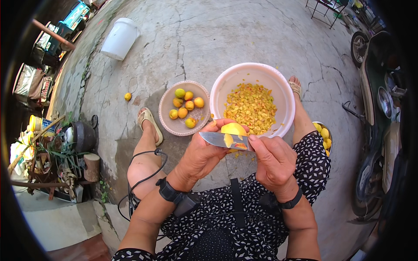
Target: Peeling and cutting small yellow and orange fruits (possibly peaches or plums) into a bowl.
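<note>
My left hand (pixel 202 153) grips a peeled yellow fruit (pixel 233 129), perhaps a peach or an apricot. In my right hand (pixel 277 160) is a knife (pixel 214 139), its broad blade lying across the near side of the fruit. Bits of peel (pixel 241 145) cling to the blade, and the knife's handle is hidden in my fingers. Just beyond my hands stands a pale pink plastic basin (pixel 219 81) with a heap of small yellow and reddish peel pieces (pixel 249 106) in it. Left of it, a woven-pattern plastic basket (pixel 165 122) holds several unpeeled yellow-red fruits (pixel 183 113).
Beside my right leg, a metal bowl (pixel 330 138) of peeled yellow fruits (pixel 324 133) is partly covered. One fruit (pixel 127 96) lies on the cracked concrete floor (pixel 212 36). A white bucket (pixel 120 39) is farther off. A black cable (pixel 163 164) loops over my left knee; a motorcycle (pixel 372 98) stands right.
</note>
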`<move>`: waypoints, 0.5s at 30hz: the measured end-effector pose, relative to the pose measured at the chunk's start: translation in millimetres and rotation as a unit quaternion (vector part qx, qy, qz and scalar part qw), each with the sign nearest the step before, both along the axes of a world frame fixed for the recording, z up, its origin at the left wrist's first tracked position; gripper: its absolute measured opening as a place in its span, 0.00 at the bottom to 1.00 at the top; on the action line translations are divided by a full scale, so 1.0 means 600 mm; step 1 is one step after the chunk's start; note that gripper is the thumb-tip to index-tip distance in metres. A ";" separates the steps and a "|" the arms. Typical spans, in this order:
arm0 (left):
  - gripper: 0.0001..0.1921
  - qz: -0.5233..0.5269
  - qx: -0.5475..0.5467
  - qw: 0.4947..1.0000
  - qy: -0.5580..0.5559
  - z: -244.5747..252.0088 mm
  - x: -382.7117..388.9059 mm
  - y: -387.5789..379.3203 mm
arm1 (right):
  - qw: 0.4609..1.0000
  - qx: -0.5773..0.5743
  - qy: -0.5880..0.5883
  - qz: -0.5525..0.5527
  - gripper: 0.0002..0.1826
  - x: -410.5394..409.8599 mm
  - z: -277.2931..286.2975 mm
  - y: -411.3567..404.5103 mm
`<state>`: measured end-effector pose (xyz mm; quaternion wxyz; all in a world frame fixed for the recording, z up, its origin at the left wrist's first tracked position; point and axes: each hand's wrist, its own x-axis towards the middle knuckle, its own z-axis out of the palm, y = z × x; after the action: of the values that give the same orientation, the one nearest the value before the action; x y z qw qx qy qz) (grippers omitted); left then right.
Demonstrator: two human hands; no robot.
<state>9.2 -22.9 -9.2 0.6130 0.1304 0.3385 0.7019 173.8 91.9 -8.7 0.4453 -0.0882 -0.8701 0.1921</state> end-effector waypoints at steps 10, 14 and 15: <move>0.29 -0.019 0.011 0.999 0.029 0.008 -0.005 -0.006 | 0.998 -0.038 -0.020 -0.044 0.25 -0.003 -0.012 0.016; 0.29 -0.024 0.032 0.999 0.032 0.008 -0.002 -0.005 | 0.995 -0.094 0.018 -0.029 0.23 0.001 -0.004 0.019; 0.28 -0.017 0.036 0.999 0.033 0.008 -0.002 -0.004 | 0.997 -0.072 0.027 -0.023 0.22 0.001 0.000 0.013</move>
<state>7.8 -25.2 -4.7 0.6085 0.1807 0.3309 0.6983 174.4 100.0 -8.7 0.4657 -0.1345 -0.8393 0.2462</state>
